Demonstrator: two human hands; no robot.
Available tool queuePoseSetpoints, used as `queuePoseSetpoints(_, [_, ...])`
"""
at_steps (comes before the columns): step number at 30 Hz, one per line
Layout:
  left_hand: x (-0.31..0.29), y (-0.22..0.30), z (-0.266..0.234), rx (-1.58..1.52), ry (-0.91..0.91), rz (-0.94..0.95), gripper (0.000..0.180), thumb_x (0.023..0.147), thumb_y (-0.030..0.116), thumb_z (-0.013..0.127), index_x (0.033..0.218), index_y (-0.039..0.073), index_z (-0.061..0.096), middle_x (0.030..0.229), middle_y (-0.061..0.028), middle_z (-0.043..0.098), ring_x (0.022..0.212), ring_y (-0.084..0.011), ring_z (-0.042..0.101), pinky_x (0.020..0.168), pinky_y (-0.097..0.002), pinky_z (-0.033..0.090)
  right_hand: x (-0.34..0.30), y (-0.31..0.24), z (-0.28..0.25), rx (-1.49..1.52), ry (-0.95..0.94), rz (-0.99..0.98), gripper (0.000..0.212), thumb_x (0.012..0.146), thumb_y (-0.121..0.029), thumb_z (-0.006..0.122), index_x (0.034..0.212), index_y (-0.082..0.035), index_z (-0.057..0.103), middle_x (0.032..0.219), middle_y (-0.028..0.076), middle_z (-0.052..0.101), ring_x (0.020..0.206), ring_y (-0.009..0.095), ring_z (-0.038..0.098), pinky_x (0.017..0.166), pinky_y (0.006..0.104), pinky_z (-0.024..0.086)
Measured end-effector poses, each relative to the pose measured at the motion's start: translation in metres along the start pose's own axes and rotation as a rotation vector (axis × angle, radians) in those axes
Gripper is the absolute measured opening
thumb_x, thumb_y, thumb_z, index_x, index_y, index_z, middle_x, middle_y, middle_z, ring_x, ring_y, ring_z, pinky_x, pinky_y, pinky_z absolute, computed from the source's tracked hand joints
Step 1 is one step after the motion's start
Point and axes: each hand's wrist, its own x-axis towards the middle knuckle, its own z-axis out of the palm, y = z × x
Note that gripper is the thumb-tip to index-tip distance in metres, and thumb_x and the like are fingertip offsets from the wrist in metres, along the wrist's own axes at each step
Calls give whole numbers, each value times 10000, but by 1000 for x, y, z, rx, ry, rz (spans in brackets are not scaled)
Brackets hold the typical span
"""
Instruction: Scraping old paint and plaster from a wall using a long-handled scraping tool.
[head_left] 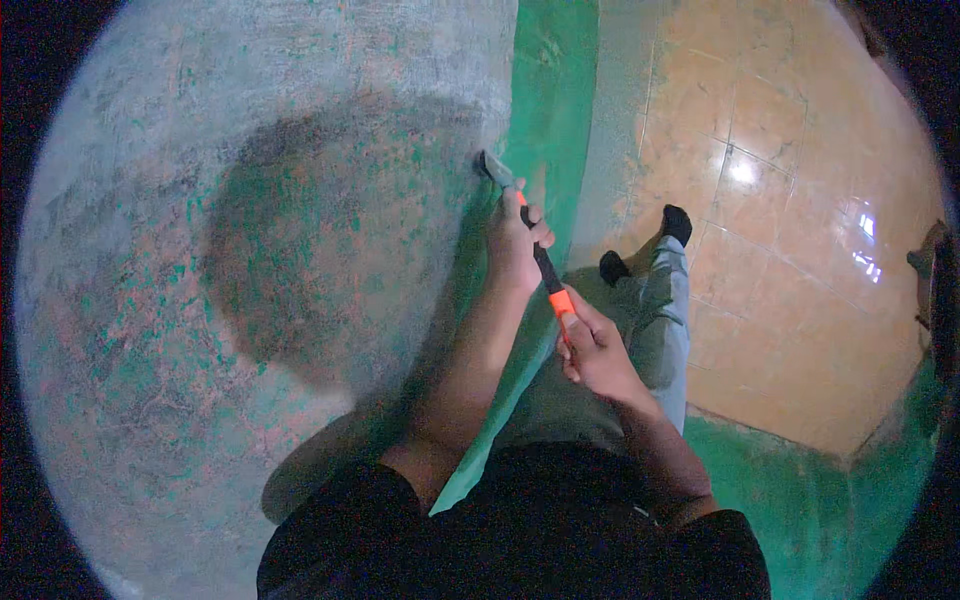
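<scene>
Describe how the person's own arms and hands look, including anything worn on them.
The left hand and right hand are bare, with no gloves visible. The left forearm and right forearm are uncovered, with no watch or band visible. Short, plain black sleeves cover the upper arms.

Left grip (512, 245) curled ahead, right grip (600, 358) nearer

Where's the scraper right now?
The scraper sits just right of centre in the head view, held by the left hand above and right hand below, blade by the patchy wall.
</scene>
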Motion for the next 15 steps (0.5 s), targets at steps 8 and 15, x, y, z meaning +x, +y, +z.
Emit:
queuePoseSetpoints(8, [1,-5,2,-55,-17,27,384,1017,408,453,1287,134,455,725,22,403,528,-98,347,516,-281,350,5,4,-11,-69,-16,-39,490,1041,-251,445,1505,-136,338,649,-11,452,452,66,408,409,235,375])
queuePoseSetpoints(15, [-11,-6,-1,-102,-23,48,407,1021,428,438,1298,130,449,741,15,414,539,-102,357,510,-276,347,-6,0,-13,-20,-32,12,497,1037,-275,457,1506,-158,342,662,-10,459,452,68,410,400,232,360])
